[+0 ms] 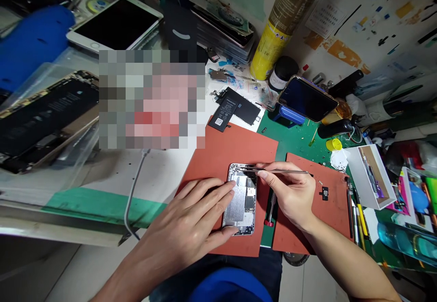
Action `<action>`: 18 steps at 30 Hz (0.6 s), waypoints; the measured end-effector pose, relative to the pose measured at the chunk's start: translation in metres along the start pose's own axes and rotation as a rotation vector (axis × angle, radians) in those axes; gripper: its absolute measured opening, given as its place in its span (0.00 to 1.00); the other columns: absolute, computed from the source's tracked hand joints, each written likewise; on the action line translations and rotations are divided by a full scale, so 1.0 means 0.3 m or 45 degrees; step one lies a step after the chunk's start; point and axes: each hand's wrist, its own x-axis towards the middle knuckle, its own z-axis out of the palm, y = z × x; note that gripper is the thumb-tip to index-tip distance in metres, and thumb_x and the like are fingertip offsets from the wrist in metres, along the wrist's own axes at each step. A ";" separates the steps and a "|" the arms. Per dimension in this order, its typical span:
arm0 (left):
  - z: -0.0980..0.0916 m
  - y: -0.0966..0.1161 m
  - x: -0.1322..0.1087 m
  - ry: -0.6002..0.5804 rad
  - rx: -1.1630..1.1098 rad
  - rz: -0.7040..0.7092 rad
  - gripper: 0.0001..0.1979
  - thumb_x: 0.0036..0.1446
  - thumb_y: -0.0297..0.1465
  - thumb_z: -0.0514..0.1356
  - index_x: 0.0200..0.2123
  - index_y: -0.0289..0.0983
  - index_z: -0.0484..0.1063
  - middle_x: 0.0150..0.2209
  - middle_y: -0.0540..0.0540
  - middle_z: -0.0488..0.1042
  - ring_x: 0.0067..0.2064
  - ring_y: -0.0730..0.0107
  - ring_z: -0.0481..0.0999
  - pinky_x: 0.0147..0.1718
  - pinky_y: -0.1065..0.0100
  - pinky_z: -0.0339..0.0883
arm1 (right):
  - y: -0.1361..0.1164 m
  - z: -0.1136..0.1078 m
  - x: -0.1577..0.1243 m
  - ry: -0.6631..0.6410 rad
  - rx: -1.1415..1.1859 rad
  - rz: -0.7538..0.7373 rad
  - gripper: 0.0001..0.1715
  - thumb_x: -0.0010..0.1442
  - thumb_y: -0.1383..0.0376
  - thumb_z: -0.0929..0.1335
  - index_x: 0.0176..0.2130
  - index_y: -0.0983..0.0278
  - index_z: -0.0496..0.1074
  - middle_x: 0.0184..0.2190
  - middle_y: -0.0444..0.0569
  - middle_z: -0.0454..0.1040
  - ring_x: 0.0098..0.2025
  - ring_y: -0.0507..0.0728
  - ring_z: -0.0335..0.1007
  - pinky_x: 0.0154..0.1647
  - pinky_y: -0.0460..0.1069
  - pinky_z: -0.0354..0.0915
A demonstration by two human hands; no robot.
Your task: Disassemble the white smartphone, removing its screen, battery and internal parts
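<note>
An opened phone housing (pixel 241 202) lies on the reddish-brown mat, its inner parts and the bare silvery battery bay showing. My left hand (pixel 186 218) lies over its left side with fingers stretched out, fingertips on the edge and thumb near the bottom corner. My right hand (pixel 290 193) is closed on thin metal tweezers (pixel 287 171), whose tips reach the top of the housing. Whether the tips grip a part is too small to see. A screwdriver (pixel 271 211) with a red end lies between the mats, just below my right hand.
Loose batteries (pixel 225 113) lie behind the brown mat (pixel 252 145). A second mat (pixel 297 238) carries a small black part (pixel 323 193). A phone (pixel 307 98) leans on a blue stand. A spray can (pixel 273 42) stands behind; a white phone (pixel 118 23) lies left. One patch is blurred.
</note>
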 end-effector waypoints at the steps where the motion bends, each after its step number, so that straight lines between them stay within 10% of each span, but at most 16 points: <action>1: 0.001 0.000 -0.001 0.000 0.001 0.000 0.23 0.74 0.39 0.63 0.64 0.30 0.74 0.66 0.38 0.78 0.61 0.45 0.73 0.56 0.48 0.67 | 0.000 0.000 0.002 0.006 0.002 0.011 0.09 0.61 0.72 0.80 0.37 0.56 0.87 0.38 0.45 0.89 0.42 0.60 0.90 0.45 0.53 0.88; 12: 0.001 0.000 -0.005 -0.024 -0.004 -0.024 0.24 0.74 0.40 0.64 0.65 0.32 0.74 0.67 0.38 0.77 0.63 0.46 0.74 0.58 0.48 0.67 | 0.001 -0.005 -0.003 -0.007 -0.029 -0.050 0.10 0.61 0.72 0.79 0.38 0.56 0.87 0.38 0.44 0.89 0.41 0.60 0.90 0.45 0.53 0.89; 18: 0.001 -0.001 0.001 -0.002 0.002 -0.006 0.24 0.74 0.40 0.64 0.65 0.31 0.73 0.66 0.39 0.78 0.62 0.47 0.74 0.57 0.50 0.67 | 0.008 -0.020 -0.026 -0.141 -0.287 -0.432 0.19 0.65 0.77 0.76 0.48 0.56 0.86 0.43 0.46 0.90 0.43 0.61 0.91 0.46 0.55 0.89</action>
